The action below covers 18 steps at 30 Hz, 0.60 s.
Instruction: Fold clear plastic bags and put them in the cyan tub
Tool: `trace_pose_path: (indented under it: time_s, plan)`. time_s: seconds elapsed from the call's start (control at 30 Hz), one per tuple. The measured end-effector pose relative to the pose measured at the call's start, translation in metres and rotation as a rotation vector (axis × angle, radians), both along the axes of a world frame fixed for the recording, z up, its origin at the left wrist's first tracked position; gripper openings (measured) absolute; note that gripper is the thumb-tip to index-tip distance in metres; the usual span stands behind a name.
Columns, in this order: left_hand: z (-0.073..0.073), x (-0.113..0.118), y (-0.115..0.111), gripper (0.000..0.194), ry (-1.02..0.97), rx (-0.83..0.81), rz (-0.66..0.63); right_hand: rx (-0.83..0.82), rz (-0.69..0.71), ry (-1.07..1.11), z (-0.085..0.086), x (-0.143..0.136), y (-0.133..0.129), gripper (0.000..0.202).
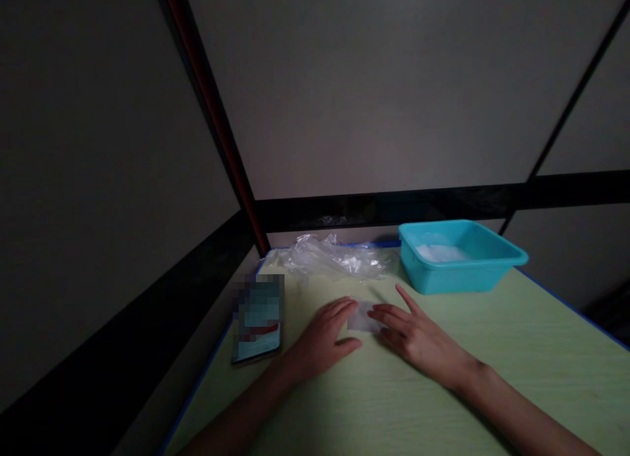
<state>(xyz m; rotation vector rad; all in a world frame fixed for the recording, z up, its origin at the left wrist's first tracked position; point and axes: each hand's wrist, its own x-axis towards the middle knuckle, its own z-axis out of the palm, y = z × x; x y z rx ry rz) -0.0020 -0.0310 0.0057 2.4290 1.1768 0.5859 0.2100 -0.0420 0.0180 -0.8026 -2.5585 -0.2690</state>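
Observation:
A small, whitish, see-through sheet [363, 317] lies flat on the pale green table, between my two hands. My left hand [331, 334] rests at the sheet's left edge, its fingertips touching the upper left corner and its thumb held apart below. From the right, my right hand [408, 328] reaches over the sheet with fingers spread; the fingertips lie on its right part and one finger points up and away. Whether the sheet is a thin bag or a flat piece of film, I cannot tell.
Behind my hands lies a crumpled clear plastic bag [339, 258]. A turquoise basin [457, 277] with white material inside stands at the back right. On the left a phone [258, 341] lies near the blue-edged side of the table [551, 351]. Panelled walls rise behind and left.

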Motion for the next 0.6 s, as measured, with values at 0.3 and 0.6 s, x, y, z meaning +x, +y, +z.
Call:
trace_pose_path:
  time_s: [0.3,0.6]
  plan:
    - [0.000,0.002,0.000,0.054,0.028,0.075,0.026,-0.019,-0.032,-0.006,-0.001,-0.004,-0.001,0.024]
    - [0.015,0.011,-0.006,0.014,-0.260,0.181,0.084,-0.640,-0.052,0.627,0.018,-0.002,-0.008,0.012]
